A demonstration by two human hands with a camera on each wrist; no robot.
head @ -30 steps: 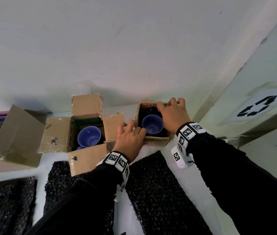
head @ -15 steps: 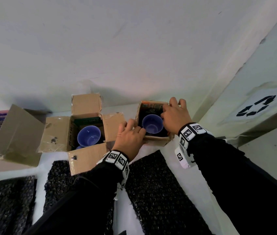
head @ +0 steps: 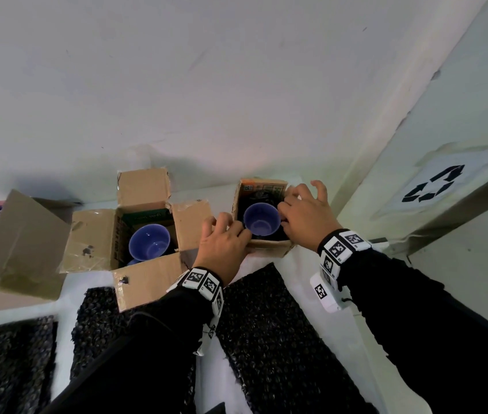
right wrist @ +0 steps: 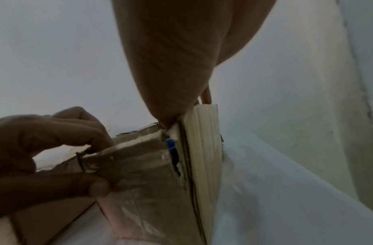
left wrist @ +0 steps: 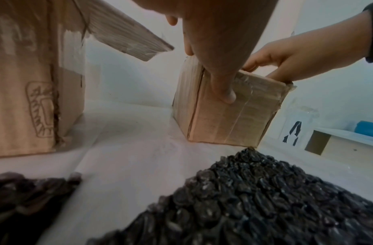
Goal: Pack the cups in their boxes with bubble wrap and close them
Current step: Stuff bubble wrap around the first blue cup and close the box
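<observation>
Cup [head: 261,219] in small box [head: 269,248] between hands | left hand [head: 222,246] grips box | right hand [head: 307,218] grips box rim

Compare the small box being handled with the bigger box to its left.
The small box is gripped by both hands, left hand and right hand; the bigger box is untouched. The bigger box's four flaps splay outward; the small box shows none spread. Both hold a blue cup.

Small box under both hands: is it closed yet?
Open. The blue cup shows upright inside the small box, no flap over it; dark wrap surrounds it.
</observation>
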